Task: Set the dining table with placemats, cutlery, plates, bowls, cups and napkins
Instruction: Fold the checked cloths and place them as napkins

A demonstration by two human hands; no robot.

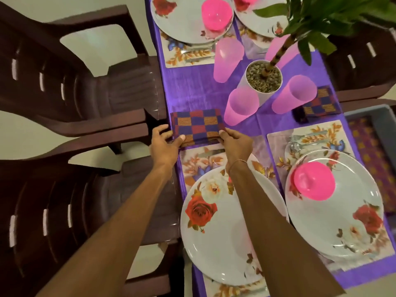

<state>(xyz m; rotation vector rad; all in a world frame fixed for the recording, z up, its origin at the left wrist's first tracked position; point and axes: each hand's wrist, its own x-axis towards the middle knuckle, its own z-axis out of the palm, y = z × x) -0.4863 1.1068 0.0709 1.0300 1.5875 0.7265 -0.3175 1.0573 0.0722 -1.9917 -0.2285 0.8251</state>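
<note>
The folded checked napkin [197, 124] lies flat on the purple-clothed desk [188, 91], close to its left edge and just beyond the far edge of a floral placemat [199, 162]. The left hand [164, 144] grasps the napkin's near left corner, thumb on top and the other fingers [160, 130] curled at the cloth's left side. The right hand [236, 143] pinches the near right corner. The rest of the napkin lies free beyond both grips. A rose-patterned plate [214, 236] rests on the placemat, under the right forearm. A pink cup [241, 108] stands just right of the napkin, beside a white plant pot [262, 92].
</note>
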